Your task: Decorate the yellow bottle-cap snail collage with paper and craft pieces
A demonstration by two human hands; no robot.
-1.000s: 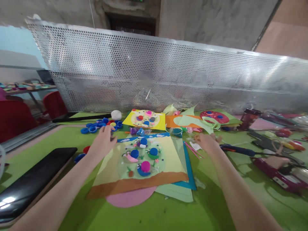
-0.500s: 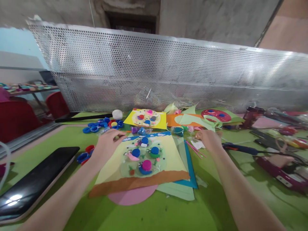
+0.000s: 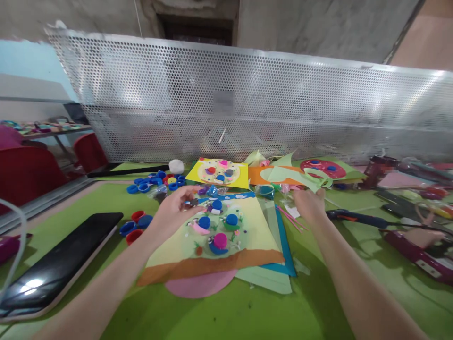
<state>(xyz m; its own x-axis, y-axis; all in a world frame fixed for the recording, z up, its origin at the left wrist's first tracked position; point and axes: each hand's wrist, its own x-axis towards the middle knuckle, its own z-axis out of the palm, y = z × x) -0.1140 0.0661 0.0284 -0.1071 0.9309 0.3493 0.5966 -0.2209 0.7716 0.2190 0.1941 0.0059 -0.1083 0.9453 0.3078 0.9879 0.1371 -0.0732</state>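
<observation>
A craft picture (image 3: 219, 262) of pale yellow paper lies in front of me, with a brown strip near its front edge and a blue strip at the back. Several snail figures with bottle-cap shells, one with a magenta cap (image 3: 220, 241), sit on it. Over its back left corner is my left hand (image 3: 175, 208), fingers curled around a small dark thing I cannot make out. Past the picture's right side, my right hand (image 3: 309, 204) is closed with fingers bent inward near small plastic bags; its fingertips are mostly hidden. Thin pink sticks (image 3: 292, 219) lie beside it.
Red and blue bottle caps (image 3: 136, 226) and a black phone (image 3: 67, 259) lie left. Behind are a yellow card (image 3: 242, 177) with caps and a perforated metal panel (image 3: 265, 104). At right lie a glue gun (image 3: 357, 218) with a cord and a maroon box (image 3: 421, 259).
My left hand has moved right, inward over the picture's back left corner, with a small dark thing now showing at its fingers. My right hand has shifted only slightly; the view has turned a little left.
</observation>
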